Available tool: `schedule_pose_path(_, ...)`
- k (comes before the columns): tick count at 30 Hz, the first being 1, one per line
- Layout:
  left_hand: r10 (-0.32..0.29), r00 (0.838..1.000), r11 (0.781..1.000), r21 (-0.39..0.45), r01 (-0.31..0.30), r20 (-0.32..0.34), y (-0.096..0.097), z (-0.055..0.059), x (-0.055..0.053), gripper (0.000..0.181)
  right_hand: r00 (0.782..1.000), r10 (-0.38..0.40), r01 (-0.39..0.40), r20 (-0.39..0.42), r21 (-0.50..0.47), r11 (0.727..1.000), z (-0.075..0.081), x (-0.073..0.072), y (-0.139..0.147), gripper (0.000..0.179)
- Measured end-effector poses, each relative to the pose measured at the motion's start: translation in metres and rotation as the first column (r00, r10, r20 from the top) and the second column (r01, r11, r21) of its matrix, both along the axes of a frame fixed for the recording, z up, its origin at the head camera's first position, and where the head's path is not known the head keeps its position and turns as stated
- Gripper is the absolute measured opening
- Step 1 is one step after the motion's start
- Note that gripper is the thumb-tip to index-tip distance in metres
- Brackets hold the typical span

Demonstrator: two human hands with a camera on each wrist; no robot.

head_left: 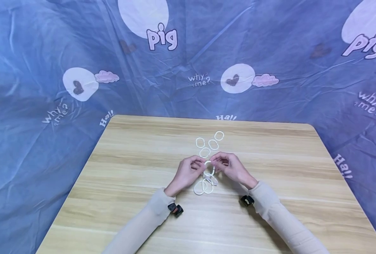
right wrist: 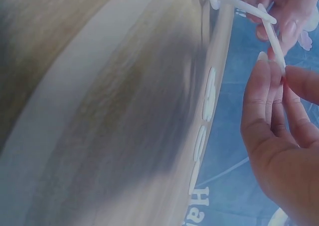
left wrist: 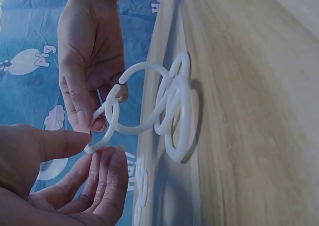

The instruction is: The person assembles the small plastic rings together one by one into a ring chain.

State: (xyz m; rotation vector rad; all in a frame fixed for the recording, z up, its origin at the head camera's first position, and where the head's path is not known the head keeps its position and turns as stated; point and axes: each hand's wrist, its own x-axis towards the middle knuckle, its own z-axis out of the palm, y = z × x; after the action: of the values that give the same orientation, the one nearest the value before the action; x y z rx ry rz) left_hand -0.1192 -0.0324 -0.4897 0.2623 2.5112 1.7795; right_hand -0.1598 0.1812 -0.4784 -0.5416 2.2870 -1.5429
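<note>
Between my two hands, a white plastic ring (left wrist: 110, 131) is held up over the table. My left hand (head_left: 188, 171) pinches one side of it with thumb and fingers. From the opposite side my right hand (head_left: 233, 168) also pinches it, thumb against fingertips. A second white ring (left wrist: 132, 130), with a small gap in its loop, hangs linked through the held one. Below it, more linked white rings (left wrist: 183, 123) rest on the tabletop in a small cluster, seen in the head view just under the hands.
Several loose white rings (head_left: 196, 143) lie on the wooden table (head_left: 137, 176) beyond the hands, towards its far edge. A blue printed cloth (head_left: 181, 95) hangs behind and beside the table. A small black device sits on each sleeve cuff.
</note>
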Motion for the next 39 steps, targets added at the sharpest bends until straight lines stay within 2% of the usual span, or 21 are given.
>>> schedule_pose_path(9,0.017,0.999,0.999,0.037,-0.018,0.033,0.001,0.000,-0.002,0.016,1.000,-0.001,0.001,0.008,0.005,1.000,0.000,0.000,-0.003,0.020)
schedule_pose_path(16,0.009,0.999,0.998,0.058,-0.010,0.031,-0.004,-0.001,-0.004,0.017,0.998,-0.028,0.029,-0.062,0.008,1.000,-0.003,-0.010,-0.005,0.022)
schedule_pose_path(20,0.017,0.999,0.996,0.088,-0.020,0.043,-0.008,0.000,-0.006,0.017,0.993,-0.077,0.083,-0.092,0.062,0.995,-0.004,-0.019,-0.007,0.022)
schedule_pose_path(24,0.012,0.999,0.994,0.106,-0.017,0.051,-0.010,-0.003,-0.006,0.017,0.991,-0.115,0.122,-0.066,0.121,0.985,-0.005,-0.028,-0.010,0.022)
schedule_pose_path(30,0.009,0.998,0.992,0.128,-0.017,0.060,-0.013,-0.007,-0.006,0.017,0.989,-0.129,0.142,-0.072,0.228,0.963,-0.007,-0.038,-0.015,0.025)
schedule_pose_path(39,0.014,0.997,0.993,0.114,-0.022,0.075,-0.015,-0.003,-0.009,0.015,0.983,-0.149,0.175,-0.104,0.308,0.935,-0.010,-0.054,-0.025,0.039)
